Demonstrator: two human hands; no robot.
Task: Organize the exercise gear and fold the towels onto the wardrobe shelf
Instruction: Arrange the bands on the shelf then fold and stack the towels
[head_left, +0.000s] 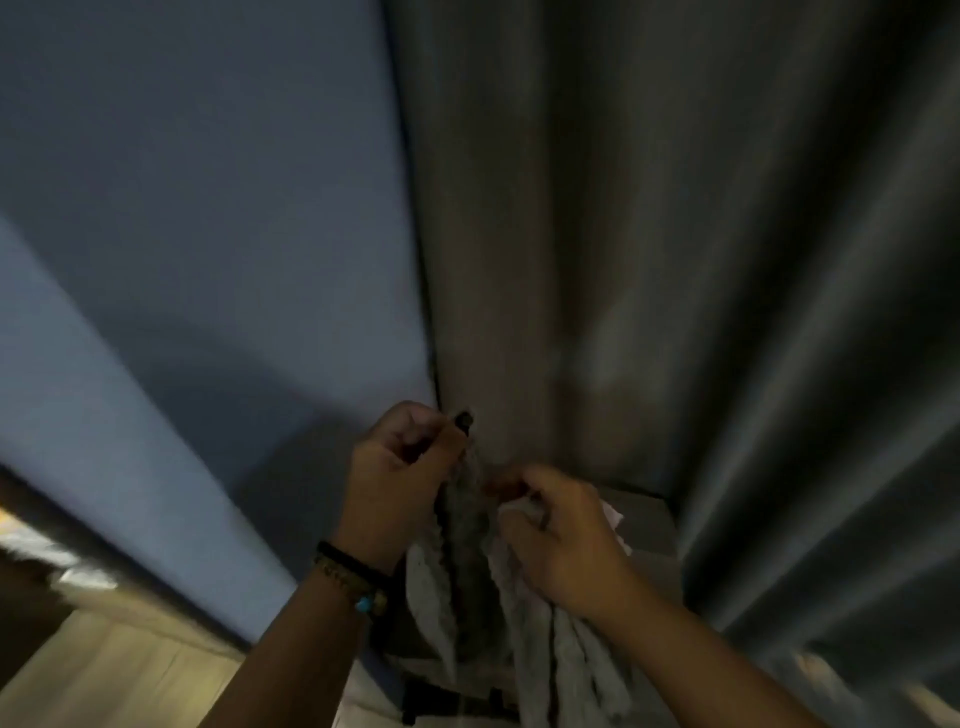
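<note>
Nearest, two bare forearms rise from the bottom edge, the left one wearing dark bracelets (348, 577) with a small turquoise bead at the wrist. Between them hangs a pale grey towel (566, 660), bunched into long folds that drop out of view below. The right hand (566, 540) has its fingers curled round a gathered part of the towel, with a bit of whitish cloth showing at its far side. The left hand (402, 457) is held a little higher and just beside it, fingers curled and pinching the towel's upper edge, where a small dark tip sticks out above the thumb. Behind the hands hangs a dark grey curtain (675, 234) in deep vertical folds. To its left stands a blue wall (182, 234), and low on the left lies a strip of wooden floor (104, 670).
</note>
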